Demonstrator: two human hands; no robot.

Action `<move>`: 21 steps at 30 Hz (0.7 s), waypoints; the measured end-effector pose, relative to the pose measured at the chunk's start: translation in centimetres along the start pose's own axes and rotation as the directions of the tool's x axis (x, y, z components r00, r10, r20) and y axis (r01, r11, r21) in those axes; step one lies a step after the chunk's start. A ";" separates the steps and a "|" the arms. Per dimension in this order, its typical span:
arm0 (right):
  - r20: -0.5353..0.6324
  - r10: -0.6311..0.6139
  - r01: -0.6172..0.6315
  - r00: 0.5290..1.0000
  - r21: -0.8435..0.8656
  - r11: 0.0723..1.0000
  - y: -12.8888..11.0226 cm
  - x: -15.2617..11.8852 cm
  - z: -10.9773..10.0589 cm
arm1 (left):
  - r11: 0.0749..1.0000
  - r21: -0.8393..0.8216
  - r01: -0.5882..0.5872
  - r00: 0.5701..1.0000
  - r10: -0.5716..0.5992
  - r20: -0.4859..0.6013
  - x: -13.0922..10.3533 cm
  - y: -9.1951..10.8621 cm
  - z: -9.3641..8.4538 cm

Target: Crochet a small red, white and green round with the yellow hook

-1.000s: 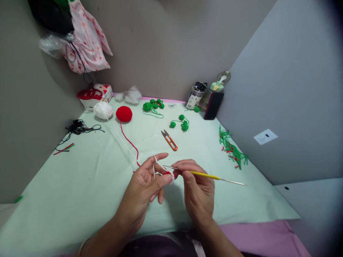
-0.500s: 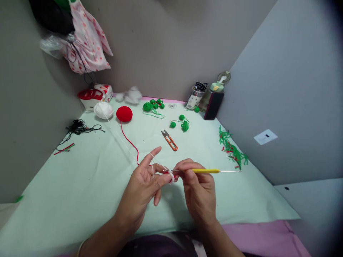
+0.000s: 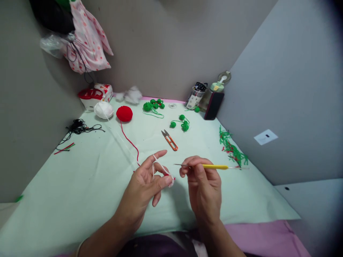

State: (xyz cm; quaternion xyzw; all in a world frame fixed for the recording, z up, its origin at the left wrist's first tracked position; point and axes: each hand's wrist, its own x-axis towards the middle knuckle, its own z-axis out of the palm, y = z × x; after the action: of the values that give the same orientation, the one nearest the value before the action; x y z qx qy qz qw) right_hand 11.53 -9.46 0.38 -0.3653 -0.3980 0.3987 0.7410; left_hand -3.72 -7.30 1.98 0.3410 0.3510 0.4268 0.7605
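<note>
A small red and white crochet piece is pinched between the thumb and fingers of my left hand. White yarn runs from the piece up over my raised left index finger. My right hand grips a crochet hook by its yellow handle. The hook's thin metal tip points left, apart from the crochet piece. Beyond my left hand lie a red yarn ball and a white yarn ball; a red strand and a white strand trail from them to that hand.
Orange thread snips lie past my hands. Green crocheted balls sit farther back, near a phone and a pen holder. Green yarn scraps line the right edge; black yarn lies left.
My right hand has moved right with the crochet hook, and the hook's tip has come out of the crochet piece. My left index finger has lowered slightly.
</note>
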 end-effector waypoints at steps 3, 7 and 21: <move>0.005 -0.023 0.023 1.000 -0.042 0.999 -0.1 -0.1 -0.1 | 1.000 -0.002 -0.013 1.000 0.012 -0.013 0.0 -0.1 0.0; 0.040 -0.027 0.030 0.999 -0.081 0.996 -0.3 -0.3 -0.2 | 1.000 0.022 -0.015 1.000 0.016 -0.013 0.0 -0.3 -0.2; 0.105 -0.042 0.059 0.994 -0.158 0.986 -0.3 -0.7 -0.5 | 0.999 0.043 -0.009 1.000 0.009 -0.008 0.1 -0.1 0.0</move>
State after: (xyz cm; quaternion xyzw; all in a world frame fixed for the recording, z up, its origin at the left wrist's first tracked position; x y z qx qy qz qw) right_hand 11.75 -10.32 0.23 -0.3931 -0.4752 0.3644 0.6978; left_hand -3.64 -7.25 1.86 0.3571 0.3615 0.4240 0.7496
